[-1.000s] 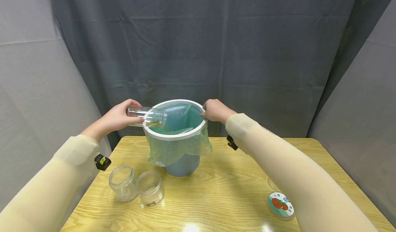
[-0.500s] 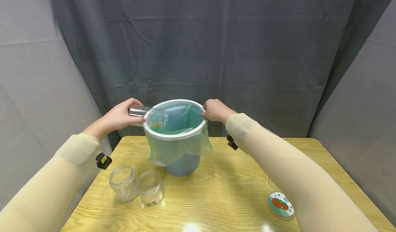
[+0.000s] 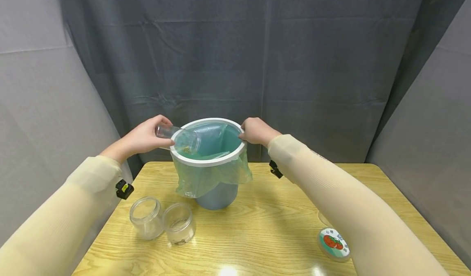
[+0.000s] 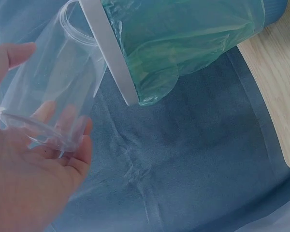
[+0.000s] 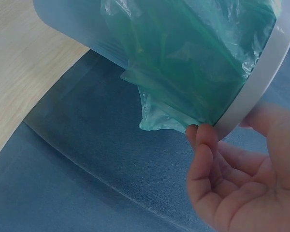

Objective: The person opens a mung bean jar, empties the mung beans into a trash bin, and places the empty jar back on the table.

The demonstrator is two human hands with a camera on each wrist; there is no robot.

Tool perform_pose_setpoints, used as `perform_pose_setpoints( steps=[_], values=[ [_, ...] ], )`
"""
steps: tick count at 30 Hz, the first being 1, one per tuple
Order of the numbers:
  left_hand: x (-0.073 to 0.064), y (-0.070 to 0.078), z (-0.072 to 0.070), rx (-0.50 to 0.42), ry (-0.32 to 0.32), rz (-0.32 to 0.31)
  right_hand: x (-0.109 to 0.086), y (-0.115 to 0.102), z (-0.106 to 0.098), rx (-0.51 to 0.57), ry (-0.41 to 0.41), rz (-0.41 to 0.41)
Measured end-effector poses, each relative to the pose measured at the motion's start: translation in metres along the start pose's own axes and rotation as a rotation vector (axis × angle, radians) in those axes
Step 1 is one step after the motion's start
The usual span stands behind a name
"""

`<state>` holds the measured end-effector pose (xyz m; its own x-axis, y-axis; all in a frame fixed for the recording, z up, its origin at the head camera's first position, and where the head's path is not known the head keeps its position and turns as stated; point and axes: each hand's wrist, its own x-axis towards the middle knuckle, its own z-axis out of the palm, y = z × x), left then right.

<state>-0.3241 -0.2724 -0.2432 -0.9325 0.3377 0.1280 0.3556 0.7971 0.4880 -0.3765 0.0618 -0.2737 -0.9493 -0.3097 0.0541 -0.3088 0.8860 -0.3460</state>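
Note:
My left hand grips a clear jar round its base end. The jar lies tilted over the left rim of a trash can, its mouth inside. Small yellowish bits show near the jar's mouth in the head view. A green plastic bag lines the can and hangs over its outside below the white rim ring. On the can's right side, my right hand pinches the rim, thumb and fingers on either side of it. In the right wrist view its fingertips sit at the ring's edge.
Two clear, lidless jars, a left one and a right one, stand at the front left of the wooden table. A round lid with a tomato picture lies by the right forearm. A grey curtain hangs behind.
My left hand has shifted slightly right and tipped the jar further down into the can. Fewer yellowish bits show in the jar. The right hand keeps its hold on the rim.

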Motion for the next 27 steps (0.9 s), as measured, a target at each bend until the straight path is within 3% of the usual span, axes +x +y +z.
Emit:
perform_pose_setpoints(
  steps=[10, 27],
  values=[
    [0.008, 0.011, -0.001, 0.070, -0.007, 0.055, 0.000, 0.000, 0.000, 0.012, -0.009, 0.000],
    [0.012, 0.028, 0.001, 0.071, 0.038, 0.046, 0.002, -0.001, 0.001, 0.006, -0.013, -0.001]
  ],
)
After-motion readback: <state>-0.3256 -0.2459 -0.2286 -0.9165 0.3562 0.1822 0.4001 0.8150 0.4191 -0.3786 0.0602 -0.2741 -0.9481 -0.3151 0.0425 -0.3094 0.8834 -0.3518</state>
